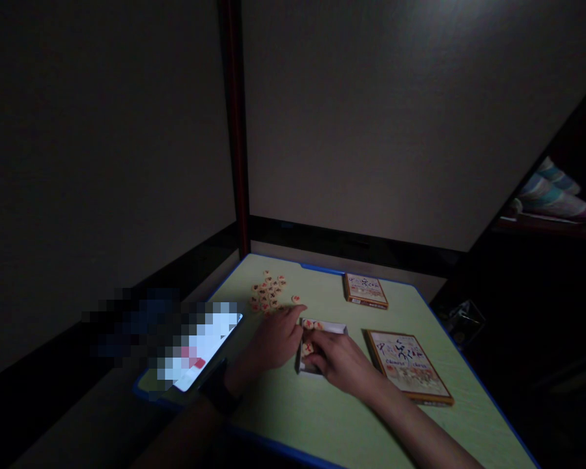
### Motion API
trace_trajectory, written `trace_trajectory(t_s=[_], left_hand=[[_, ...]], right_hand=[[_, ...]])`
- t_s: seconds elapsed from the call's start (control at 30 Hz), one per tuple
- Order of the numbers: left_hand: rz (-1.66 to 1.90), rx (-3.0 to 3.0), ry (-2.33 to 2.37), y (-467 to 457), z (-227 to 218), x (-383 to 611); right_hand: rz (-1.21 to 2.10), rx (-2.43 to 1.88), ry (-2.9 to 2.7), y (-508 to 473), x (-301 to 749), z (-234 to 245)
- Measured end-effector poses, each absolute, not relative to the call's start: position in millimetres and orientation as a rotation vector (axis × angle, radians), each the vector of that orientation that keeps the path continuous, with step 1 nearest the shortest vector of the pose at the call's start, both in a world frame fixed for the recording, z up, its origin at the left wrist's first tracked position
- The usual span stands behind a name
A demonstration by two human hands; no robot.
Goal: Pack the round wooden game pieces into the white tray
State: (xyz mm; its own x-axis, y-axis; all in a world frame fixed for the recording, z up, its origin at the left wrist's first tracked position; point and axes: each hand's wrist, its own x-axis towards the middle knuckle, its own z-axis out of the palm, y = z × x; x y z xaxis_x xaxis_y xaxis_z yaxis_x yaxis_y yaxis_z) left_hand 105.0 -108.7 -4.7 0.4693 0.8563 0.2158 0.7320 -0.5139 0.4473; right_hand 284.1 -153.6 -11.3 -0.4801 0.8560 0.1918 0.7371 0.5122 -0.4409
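Observation:
A small open white box (333,327) with round game pieces inside sits in the middle of a green table (322,417). My right hand (339,361) rests over the box's near part, fingers curled onto the pieces inside. My left hand (276,340) lies beside the box's left edge, index finger stretched toward it, the other fingers curled. A dark watch sits on my left wrist (219,387). A loose heap of several round pieces (269,291) with red marks lies on the table just beyond my left hand.
A lit phone (205,348) lies at the table's left edge. Two flat printed box lids lie to the right: a larger one (409,366) near my right forearm and a smaller one (365,290) farther back. Walls and a dark red post (237,130) stand behind. The room is dim.

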Motion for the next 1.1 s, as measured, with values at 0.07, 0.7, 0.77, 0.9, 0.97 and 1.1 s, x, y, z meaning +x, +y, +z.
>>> trace_trajectory(t_s=[0.07, 0.7, 0.77, 0.9, 0.97, 1.1], left_hand=[[0.634, 2.417, 1.352, -107, -6, 105], [0.908, 2.214, 1.662, -93, 15, 92], [0.982, 2.193, 1.696, -86, 25, 79], [0.895, 2.235, 1.828, -76, 53, 51], [0.767, 2.284, 1.855, -70, 65, 39], [0.433, 2.415, 1.865, -54, 72, 21]], right_hand=[[0.466, -1.293, -2.305, -154, 287, -6], [0.026, -1.388, -1.923, -133, 326, -7], [-0.091, -1.366, -1.975, -135, 326, -8], [-0.279, -1.338, -2.012, -138, 327, -8], [-0.333, -1.322, -2.006, -139, 326, -7], [-0.408, -1.268, -1.997, -142, 323, -2]])
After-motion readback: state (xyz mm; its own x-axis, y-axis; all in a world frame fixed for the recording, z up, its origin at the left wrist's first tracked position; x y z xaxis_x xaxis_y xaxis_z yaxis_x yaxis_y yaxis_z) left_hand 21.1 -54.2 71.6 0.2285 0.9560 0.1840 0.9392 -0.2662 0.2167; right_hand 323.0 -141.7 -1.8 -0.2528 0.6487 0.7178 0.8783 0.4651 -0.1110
